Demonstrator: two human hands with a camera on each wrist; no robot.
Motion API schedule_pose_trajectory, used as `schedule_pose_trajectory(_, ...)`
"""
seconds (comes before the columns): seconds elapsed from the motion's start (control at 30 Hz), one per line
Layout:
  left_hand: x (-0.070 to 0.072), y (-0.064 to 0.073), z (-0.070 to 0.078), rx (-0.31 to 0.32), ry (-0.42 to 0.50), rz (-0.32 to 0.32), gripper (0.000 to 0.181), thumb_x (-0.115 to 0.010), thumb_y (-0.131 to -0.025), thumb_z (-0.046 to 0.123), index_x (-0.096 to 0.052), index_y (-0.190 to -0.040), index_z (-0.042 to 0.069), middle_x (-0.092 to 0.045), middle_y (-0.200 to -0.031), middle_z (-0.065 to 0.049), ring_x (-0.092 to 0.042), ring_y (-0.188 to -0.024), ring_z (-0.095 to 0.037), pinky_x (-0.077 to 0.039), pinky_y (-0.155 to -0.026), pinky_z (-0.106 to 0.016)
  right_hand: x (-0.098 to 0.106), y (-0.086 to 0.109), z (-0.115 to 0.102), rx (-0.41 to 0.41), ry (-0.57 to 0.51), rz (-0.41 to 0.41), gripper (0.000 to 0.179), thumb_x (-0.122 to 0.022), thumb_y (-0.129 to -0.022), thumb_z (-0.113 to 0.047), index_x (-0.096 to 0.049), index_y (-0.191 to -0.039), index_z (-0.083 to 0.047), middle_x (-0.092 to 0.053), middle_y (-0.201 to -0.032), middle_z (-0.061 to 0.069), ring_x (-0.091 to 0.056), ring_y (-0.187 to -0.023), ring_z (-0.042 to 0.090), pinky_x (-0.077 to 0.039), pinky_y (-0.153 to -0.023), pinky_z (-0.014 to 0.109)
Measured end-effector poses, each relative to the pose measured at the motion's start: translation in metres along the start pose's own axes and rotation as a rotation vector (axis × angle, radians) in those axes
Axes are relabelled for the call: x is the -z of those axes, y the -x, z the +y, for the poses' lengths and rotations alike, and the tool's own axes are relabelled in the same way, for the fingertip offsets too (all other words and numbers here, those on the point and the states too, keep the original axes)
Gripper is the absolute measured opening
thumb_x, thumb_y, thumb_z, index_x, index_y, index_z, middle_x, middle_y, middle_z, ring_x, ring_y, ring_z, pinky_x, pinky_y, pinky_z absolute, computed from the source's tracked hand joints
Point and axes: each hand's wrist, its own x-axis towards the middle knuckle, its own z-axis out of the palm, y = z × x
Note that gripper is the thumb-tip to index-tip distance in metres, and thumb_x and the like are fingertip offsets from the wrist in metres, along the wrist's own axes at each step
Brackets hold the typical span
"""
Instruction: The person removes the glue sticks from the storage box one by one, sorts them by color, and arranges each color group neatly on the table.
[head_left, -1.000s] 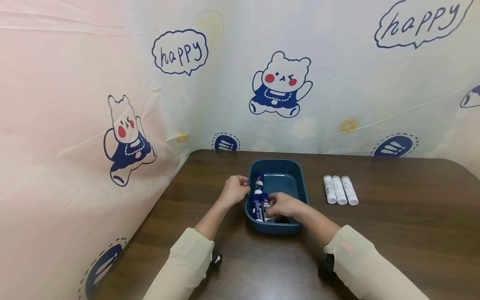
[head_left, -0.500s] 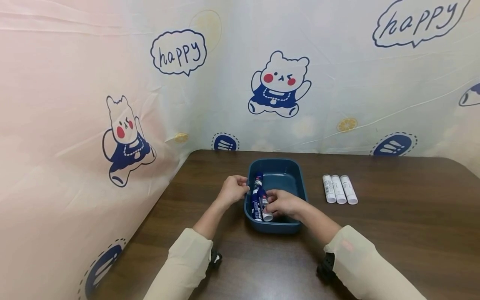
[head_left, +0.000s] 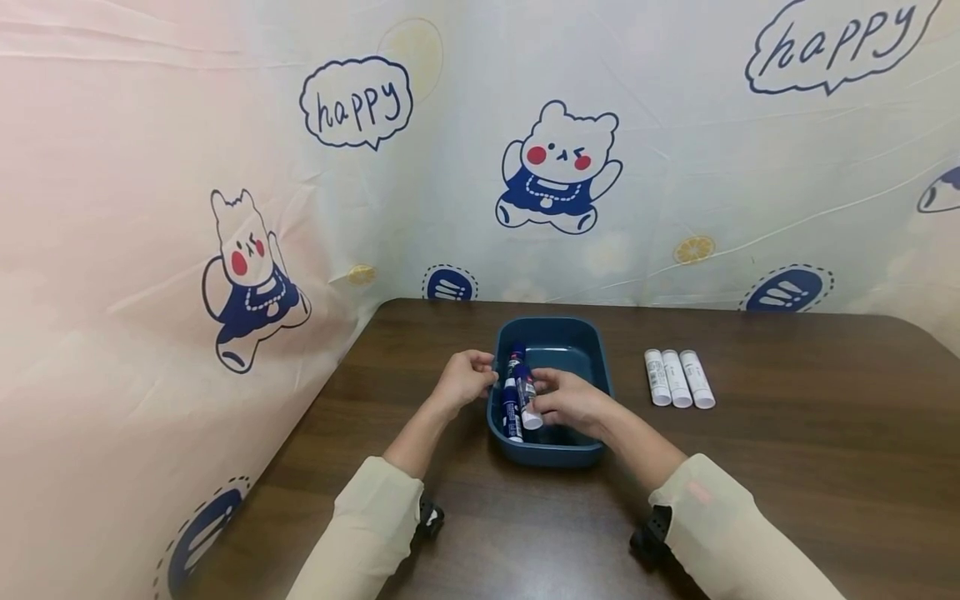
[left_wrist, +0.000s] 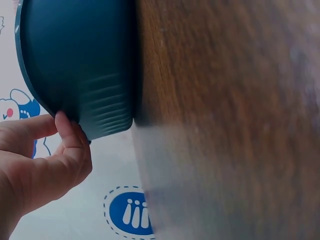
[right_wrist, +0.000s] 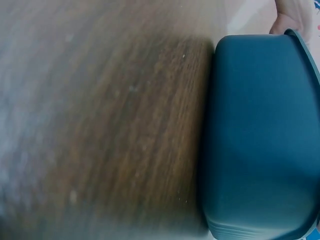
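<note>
In the head view a dark blue plastic bin [head_left: 558, 455] stands on the table. My left hand [head_left: 461, 383] pinches its left rim; the left wrist view shows the thumb and fingers [left_wrist: 70, 137] at the rim of the bin [left_wrist: 75, 55]. Inside the bin my right hand [head_left: 573, 404] holds a blue tube with a white end [head_left: 529, 404] between thumb and fingers, its white end toward me. Along the left wall lie two more such tubes, a near one [head_left: 512, 415] and a far one [head_left: 515, 358], partly covered by the held tube. The right wrist view shows only the bin's outer wall [right_wrist: 265, 135], with the right hand hidden.
To the right of the bin, three white tubes [head_left: 678, 379] lie side by side on the brown wooden table [head_left: 810, 450]. A printed cloth [head_left: 450, 192] hangs behind and to the left of the table.
The right hand has lifted the blue-and-white tube a little and moved it away from me, over the far tube. The left hand has stayed at the rim.
</note>
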Motion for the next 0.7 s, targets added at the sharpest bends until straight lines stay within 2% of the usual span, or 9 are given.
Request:
schedule_pose_trajectory(0.23, -0.0005, 0.0008, 0.0001, -0.003, 0.027, 0.002, 0.031, -0.058, -0.087, 0.0, -0.056, -0.118, -0.003, -0.055, -0.091, -0.012, -0.056, -0.079, -0.022, -0.053, -0.07, -0.034, 0.0006, 0.003, -0.0032, 0.043, -0.036, -0.002, 0.074, -0.059, -0.082, 0.001, -0.018, -0.144, -0.001, -0.028, -0.135, 0.021, -0.048, -0.105, 0.029, -0.046, -0.088, 0.037)
schedule_pose_trajectory(0.33, 0.0, 0.0015, 0.0009, -0.006, 0.034, 0.005, 0.031, -0.057, -0.087, -0.001, -0.056, -0.118, -0.003, -0.054, -0.091, -0.012, -0.056, -0.079, -0.022, -0.053, -0.071, -0.036, 0.0001, 0.0031, -0.0051, 0.061, -0.088, 0.012, 0.074, -0.058, -0.083, 0.003, -0.018, -0.145, -0.002, -0.027, -0.137, 0.02, -0.046, -0.107, 0.028, -0.046, -0.087, 0.036)
schedule_pose_trajectory(0.53, -0.001, 0.0009, 0.0005, -0.002, 0.03, 0.013, 0.031, -0.057, -0.088, 0.0, -0.056, -0.118, -0.002, -0.054, -0.092, -0.012, -0.055, -0.078, -0.022, -0.052, -0.068, -0.033, 0.0018, 0.0016, -0.0069, 0.105, -0.193, 0.032, 0.075, -0.055, -0.082, 0.005, -0.016, -0.145, -0.002, -0.027, -0.137, 0.019, -0.045, -0.106, 0.027, -0.047, -0.084, 0.032)
schedule_pose_trajectory(0.7, -0.0021, -0.0002, 0.0002, 0.0, 0.017, 0.014, 0.031, -0.057, -0.088, 0.0, -0.056, -0.119, -0.002, -0.054, -0.092, -0.012, -0.055, -0.079, -0.022, -0.052, -0.066, -0.031, 0.0026, 0.0031, -0.0077, 0.143, -0.231, 0.044, 0.075, -0.055, -0.083, 0.005, -0.015, -0.146, -0.004, -0.025, -0.139, 0.017, -0.041, -0.112, 0.029, -0.044, -0.091, 0.036)
